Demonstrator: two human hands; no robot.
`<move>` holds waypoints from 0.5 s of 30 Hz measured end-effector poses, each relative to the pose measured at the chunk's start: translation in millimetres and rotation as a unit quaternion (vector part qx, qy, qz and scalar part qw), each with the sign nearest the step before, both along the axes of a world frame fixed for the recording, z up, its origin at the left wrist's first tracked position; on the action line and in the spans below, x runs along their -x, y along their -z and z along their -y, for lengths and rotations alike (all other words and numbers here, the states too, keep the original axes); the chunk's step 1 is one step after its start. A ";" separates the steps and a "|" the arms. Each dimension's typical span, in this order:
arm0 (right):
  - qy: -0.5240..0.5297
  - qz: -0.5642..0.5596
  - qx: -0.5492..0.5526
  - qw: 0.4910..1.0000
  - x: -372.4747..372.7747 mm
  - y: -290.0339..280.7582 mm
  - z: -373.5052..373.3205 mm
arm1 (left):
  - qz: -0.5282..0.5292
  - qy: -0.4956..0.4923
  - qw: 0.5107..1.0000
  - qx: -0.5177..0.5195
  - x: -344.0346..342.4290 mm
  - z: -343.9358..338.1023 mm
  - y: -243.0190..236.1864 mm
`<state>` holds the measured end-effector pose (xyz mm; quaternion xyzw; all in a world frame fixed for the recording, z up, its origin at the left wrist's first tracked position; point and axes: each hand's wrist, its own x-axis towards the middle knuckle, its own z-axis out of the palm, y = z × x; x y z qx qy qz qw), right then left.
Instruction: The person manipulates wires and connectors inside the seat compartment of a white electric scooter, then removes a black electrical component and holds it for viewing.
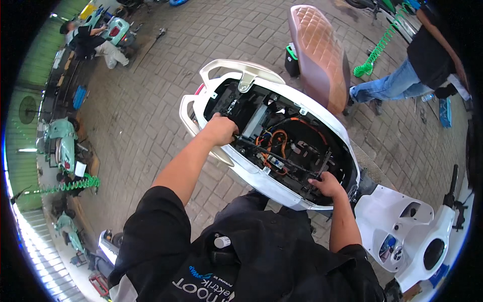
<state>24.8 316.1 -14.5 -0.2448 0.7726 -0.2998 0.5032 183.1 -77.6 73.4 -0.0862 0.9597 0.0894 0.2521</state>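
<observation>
A white scooter (322, 118) stands before me with its brown quilted seat (317, 50) tipped up, baring the open under-seat bay (287, 141) full of black parts and orange cables (275, 138). My left hand (221, 130) is closed inside the bay's rear left part, gripping something dark that I cannot make out. My right hand (327, 185) rests on the bay's near front edge, its fingers curled on a black bracket (322, 168) there. A black bar (279, 156) runs between both hands along the bay.
The scooter's white front panel and dash (412, 226) lie at lower right. A person in jeans (402, 83) stands behind the seat near a green coiled hose (380, 48). Another person (95, 43) crouches far left by mint-green scooters (60, 146). Brick paving surrounds everything.
</observation>
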 end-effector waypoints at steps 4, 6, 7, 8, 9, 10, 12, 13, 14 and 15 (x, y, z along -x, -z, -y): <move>-0.011 -0.053 -0.102 0.993 -7.6 -15.2 8.9 | 0.006 0.050 0.998 0.026 4.8 7.9 17.8; 0.010 -0.052 -0.103 0.993 -13.3 -13.9 9.7 | -0.008 0.081 0.996 0.037 4.9 10.9 23.3; 0.058 -0.052 -0.095 0.992 -17.9 -9.1 8.4 | -0.011 0.082 0.996 0.030 5.8 9.4 22.7; 0.103 -0.051 -0.082 0.990 -22.0 -6.8 9.3 | -0.015 0.086 0.996 0.029 6.0 9.4 20.2; 0.106 -0.055 -0.083 0.989 -23.8 -4.5 11.4 | -0.019 0.096 0.994 0.041 5.6 9.8 18.6; 0.125 -0.100 -0.076 0.984 -24.3 -3.2 15.1 | -0.023 0.105 0.993 0.052 3.9 10.5 19.1; 0.142 -0.150 -0.069 0.976 -24.9 -1.4 23.5 | -0.021 0.106 0.993 0.051 1.7 13.0 18.1; 0.174 -0.141 -0.034 0.974 -23.4 2.5 24.9 | -0.015 0.109 0.993 0.051 3.4 13.2 20.4; 0.209 -0.131 0.002 0.969 -23.1 11.2 24.5 | -0.019 0.113 0.992 0.049 5.4 12.1 21.9; 0.242 -0.121 0.022 0.962 -7.8 51.2 -18.8 | -0.036 0.135 0.989 0.039 28.7 -2.5 17.9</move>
